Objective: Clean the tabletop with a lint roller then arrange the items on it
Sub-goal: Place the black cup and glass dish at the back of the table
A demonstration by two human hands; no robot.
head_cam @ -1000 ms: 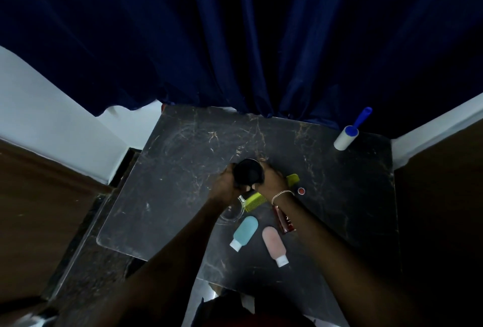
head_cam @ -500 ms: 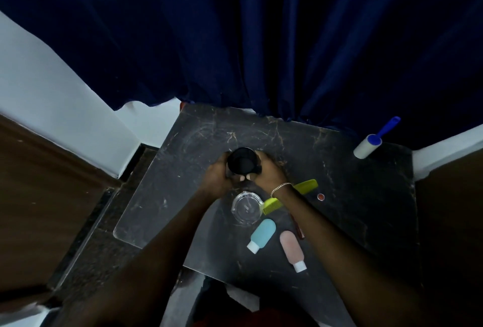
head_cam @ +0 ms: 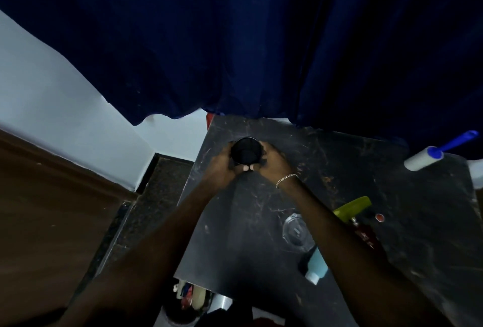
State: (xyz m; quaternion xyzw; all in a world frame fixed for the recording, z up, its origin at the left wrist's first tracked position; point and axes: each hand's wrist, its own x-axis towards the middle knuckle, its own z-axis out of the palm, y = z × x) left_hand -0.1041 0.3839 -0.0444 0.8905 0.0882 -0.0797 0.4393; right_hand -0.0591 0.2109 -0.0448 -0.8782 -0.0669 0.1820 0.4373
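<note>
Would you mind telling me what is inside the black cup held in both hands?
The black cup, held between the left hand and right hand, opens toward the camera, and only dark interior shows. Any contents cannot be made out in the shadow.

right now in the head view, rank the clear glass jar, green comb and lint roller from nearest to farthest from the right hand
1. Clear glass jar: nearer the person than the right hand, beside that forearm.
2. Green comb: to the right of the jar, partly hidden under the forearm.
3. Lint roller: far right edge of the tabletop, by the curtain.
</note>
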